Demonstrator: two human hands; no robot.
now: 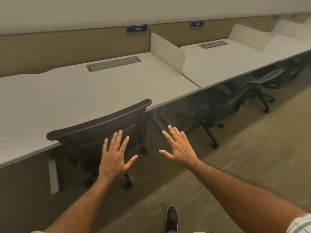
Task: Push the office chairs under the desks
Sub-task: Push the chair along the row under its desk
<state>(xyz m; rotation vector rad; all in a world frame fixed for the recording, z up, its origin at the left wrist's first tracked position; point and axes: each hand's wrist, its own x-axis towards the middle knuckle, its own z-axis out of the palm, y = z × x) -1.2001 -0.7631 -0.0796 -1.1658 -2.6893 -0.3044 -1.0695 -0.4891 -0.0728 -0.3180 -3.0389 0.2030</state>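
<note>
Two hands are spread flat, fingers apart, holding nothing; the left hand [116, 158] is in front of the nearest office chair's [101, 132] dark backrest, which stands against the tabletop [70, 91] edge; the right hand [180, 146] hovers beside it over the carpet [252, 157].

Open-plan office / study hall: long row of pale grey laminate bench [94, 91] stations split by cream rounded divider panels [166, 51], dark numbered plates reading 212 [137, 28], recessed grey cable hatches [114, 63], black wheeled mesh office chairs [101, 132], brown-grey carpet floor [252, 157].
</note>
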